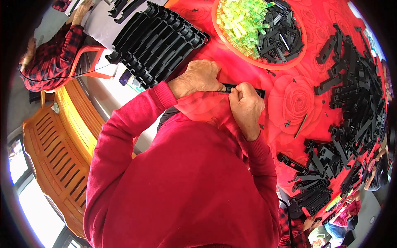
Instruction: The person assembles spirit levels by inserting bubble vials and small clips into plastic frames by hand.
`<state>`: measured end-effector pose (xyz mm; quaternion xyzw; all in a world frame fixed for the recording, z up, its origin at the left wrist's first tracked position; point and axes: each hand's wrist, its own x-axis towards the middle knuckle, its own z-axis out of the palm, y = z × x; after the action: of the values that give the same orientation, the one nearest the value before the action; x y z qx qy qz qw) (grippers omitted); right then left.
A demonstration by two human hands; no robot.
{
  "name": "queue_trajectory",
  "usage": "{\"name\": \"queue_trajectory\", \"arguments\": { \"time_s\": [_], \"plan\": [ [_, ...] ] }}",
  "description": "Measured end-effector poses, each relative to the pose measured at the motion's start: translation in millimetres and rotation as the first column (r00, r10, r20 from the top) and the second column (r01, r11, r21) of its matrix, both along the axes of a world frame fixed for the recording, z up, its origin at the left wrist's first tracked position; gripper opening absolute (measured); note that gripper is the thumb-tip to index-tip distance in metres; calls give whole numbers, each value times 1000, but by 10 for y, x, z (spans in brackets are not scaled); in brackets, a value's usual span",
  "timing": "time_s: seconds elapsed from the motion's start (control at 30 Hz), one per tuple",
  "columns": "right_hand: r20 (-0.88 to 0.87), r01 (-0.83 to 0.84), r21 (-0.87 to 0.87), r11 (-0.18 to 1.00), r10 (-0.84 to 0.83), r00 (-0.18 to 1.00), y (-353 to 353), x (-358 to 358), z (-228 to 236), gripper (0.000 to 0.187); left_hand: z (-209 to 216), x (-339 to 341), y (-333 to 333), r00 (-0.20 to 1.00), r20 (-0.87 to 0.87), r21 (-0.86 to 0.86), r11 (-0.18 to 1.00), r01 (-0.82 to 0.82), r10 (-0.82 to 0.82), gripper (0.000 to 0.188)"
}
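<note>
In front of my body, a narrow black plastic strip point(260, 92) lies low over the red tablecloth. My left hand point(199, 76) is closed at its left end, thumb stretched along it. Curled into a fist, my right hand point(248, 108) grips it nearer the right end, which sticks out past the knuckles. My fingers hide the middle of the strip. Beyond my hands stands a round tub with an orange-red rim point(276, 67). It holds yellow-green translucent pieces point(243, 25) and small black parts point(282, 35).
Black strips are stacked in rows point(155, 43) at the far left. A large loose heap of black parts point(355, 99) covers the table's right side. A thin stick point(301, 126) lies on the cloth. Wooden bench point(58, 140) at left; a person in a checked sleeve point(53, 62) sits beyond.
</note>
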<state>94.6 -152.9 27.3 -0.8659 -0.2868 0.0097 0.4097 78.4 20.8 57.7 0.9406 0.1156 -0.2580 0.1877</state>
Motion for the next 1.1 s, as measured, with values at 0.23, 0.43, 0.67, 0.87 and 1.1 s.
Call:
{"name": "queue_trajectory", "arguments": {
  "time_s": [0.23,0.43,0.67,0.87,1.1],
  "plan": [
    [54,-92,-39,995,94,994,-40,29,66,7,54,20,5,1000,1,-33,999,1,-1,54],
    [24,-255,-70,964,257,966,-190,145,86,7,-50,-64,42,995,90,-100,994,-33,42,48],
    [-5,-287,-110,952,288,958,-229,171,146,7,-54,-86,-32,988,124,-63,995,-82,89,54],
    [-175,-115,-102,988,96,980,-268,381,344,11,-13,-18,-28,996,88,-76,997,-3,10,54],
    [-167,-308,-355,883,264,950,-160,546,273,21,-43,-34,-43,989,144,-66,998,-7,16,54]
  ]
}}
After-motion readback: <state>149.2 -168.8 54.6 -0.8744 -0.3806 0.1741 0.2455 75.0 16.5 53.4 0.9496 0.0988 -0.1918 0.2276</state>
